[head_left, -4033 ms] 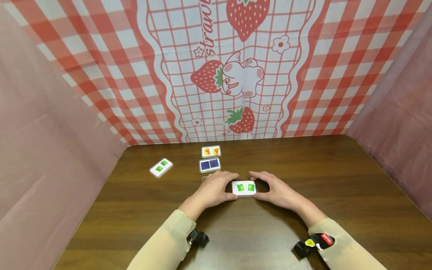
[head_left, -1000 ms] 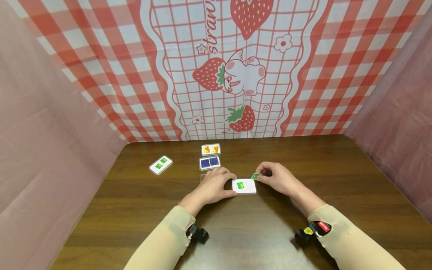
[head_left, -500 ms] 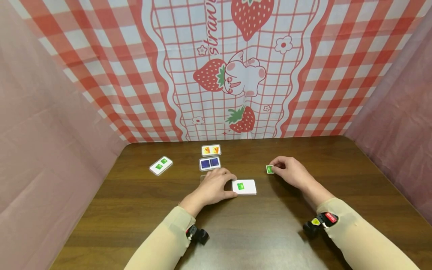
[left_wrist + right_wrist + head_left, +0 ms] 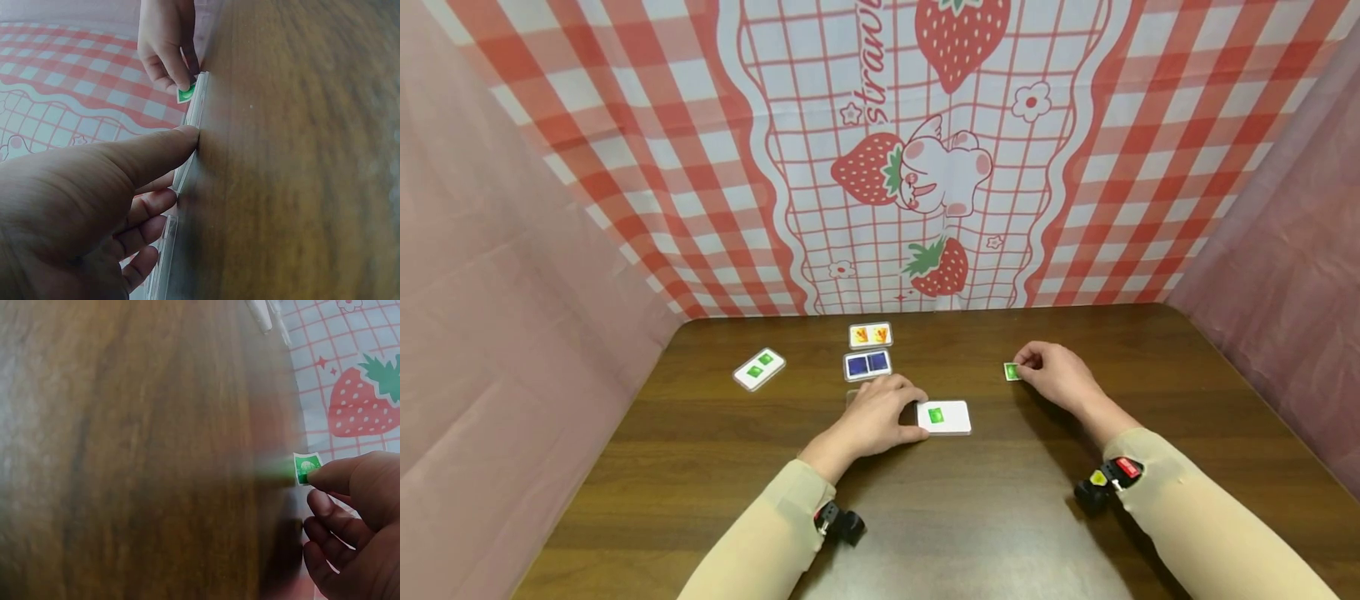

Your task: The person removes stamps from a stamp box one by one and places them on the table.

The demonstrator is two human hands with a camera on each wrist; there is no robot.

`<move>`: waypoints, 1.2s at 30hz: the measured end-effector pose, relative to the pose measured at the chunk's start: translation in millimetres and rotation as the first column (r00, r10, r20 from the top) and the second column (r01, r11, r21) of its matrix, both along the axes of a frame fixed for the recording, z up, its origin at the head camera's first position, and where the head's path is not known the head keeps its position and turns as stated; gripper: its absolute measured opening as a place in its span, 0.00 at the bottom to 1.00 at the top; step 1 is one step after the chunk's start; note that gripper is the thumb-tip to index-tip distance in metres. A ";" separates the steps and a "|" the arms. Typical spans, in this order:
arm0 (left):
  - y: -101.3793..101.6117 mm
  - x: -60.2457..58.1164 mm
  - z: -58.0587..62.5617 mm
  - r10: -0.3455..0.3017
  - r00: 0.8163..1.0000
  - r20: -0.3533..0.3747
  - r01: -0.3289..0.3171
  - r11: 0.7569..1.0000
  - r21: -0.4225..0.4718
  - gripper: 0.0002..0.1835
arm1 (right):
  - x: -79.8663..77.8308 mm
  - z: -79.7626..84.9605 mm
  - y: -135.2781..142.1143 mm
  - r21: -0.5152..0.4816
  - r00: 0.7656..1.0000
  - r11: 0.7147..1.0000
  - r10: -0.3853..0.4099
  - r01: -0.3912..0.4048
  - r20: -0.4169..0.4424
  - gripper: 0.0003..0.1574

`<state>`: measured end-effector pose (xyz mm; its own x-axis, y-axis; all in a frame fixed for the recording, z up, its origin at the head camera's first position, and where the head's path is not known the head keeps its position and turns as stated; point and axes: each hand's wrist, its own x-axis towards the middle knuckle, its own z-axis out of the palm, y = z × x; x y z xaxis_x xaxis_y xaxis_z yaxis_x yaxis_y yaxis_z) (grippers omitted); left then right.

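My left hand [image 4: 878, 417] grips the left end of a white card in a clear plastic case [image 4: 953, 418], thumb at the near edge and fingers at the far edge. One green stamp-like square [image 4: 936, 415] lies on the card's left half; the right half is bare white. To the upper right, my right hand [image 4: 1054, 377] pinches another small green square with a white border [image 4: 305, 467] between thumb and fingertips, close over the table. Under my left hand's fingers, part of another clear case [image 4: 164, 256] shows; the rest is hidden.
Behind my left hand lie a case with two dark blue squares [image 4: 867, 364] and one with two orange pictures [image 4: 871, 335]. Farther left, a tilted case holds two green squares [image 4: 759, 369]. A strawberry-print checked cloth [image 4: 955, 167] hangs along the back of the wooden table [image 4: 925, 517].
Four seconds ago both hands held the case with two green squares on it. My right hand has since taken the right square and carried it up and right; my left hand has stayed put.
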<state>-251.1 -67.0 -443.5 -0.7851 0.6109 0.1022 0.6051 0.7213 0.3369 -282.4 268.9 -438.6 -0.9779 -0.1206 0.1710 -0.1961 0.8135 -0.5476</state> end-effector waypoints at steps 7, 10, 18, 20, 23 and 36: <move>0.0 0.3 0.3 0.000 1.000 -0.002 0.000 1.000 -0.006 0.28 | -11.1 -12.7 4.9 0.037 0.999 0.999 -0.018 0.020 -0.029 0.03; 0.0 -0.1 0.0 -0.001 1.000 -0.008 0.001 1.000 -0.005 0.28 | -10.3 -12.3 3.7 0.047 0.999 0.998 -0.028 0.030 -0.033 0.03; -0.5 0.1 0.0 -0.008 1.000 -0.008 0.008 1.000 0.005 0.28 | -5.4 -6.7 -0.1 0.042 0.999 0.998 -0.042 0.043 -0.006 0.09; -0.5 0.1 0.0 -0.007 1.000 -0.007 0.007 1.000 0.005 0.28 | -4.7 -6.3 -0.3 0.038 0.999 0.998 -0.040 0.040 -0.002 0.10; -0.6 0.2 -0.2 -0.005 1.000 -0.006 0.005 1.000 0.003 0.28 | -3.9 -5.9 -0.5 0.031 0.999 0.999 -0.035 0.035 0.002 0.10; -0.9 -0.6 -1.0 -0.003 1.000 -0.010 0.003 1.000 -0.007 0.28 | 2.8 -3.7 -9.9 -0.010 0.997 0.998 -0.055 0.054 -0.047 0.09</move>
